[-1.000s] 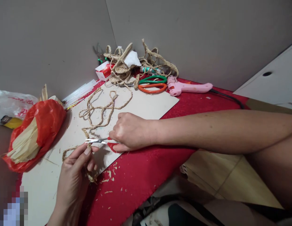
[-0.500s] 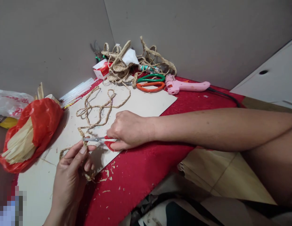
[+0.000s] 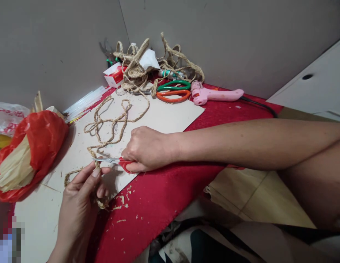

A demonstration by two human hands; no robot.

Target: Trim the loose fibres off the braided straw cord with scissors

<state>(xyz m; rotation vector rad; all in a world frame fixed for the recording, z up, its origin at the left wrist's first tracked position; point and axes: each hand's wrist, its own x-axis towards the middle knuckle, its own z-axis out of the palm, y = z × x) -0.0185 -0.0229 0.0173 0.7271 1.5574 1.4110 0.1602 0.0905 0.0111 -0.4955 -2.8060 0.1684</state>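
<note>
My left hand (image 3: 82, 193) pinches a braided straw cord (image 3: 119, 126) between thumb and fingers. The cord's loops lie on the white board beyond, and a bunched end hangs below my fingers. My right hand (image 3: 146, 149) grips small red-handled scissors (image 3: 127, 165). Their blades lie across the cord just above my left fingertips, and look closed or nearly so. I cannot tell whether the cord is cut through.
On the left a red plastic bag (image 3: 49, 137) holds pale dried husks (image 3: 16, 168). At the back lie a braided cord heap (image 3: 135, 69), green-and-orange-handled scissors (image 3: 173, 96) and a pink glue gun (image 3: 219, 95). Scraps dot the red cloth (image 3: 148, 204) beside the white board (image 3: 38, 219).
The scissor blades have come together across the cord, their tips now showing past its left side. Both hands stay at nearly the same spot; the whole view has shifted slightly.
</note>
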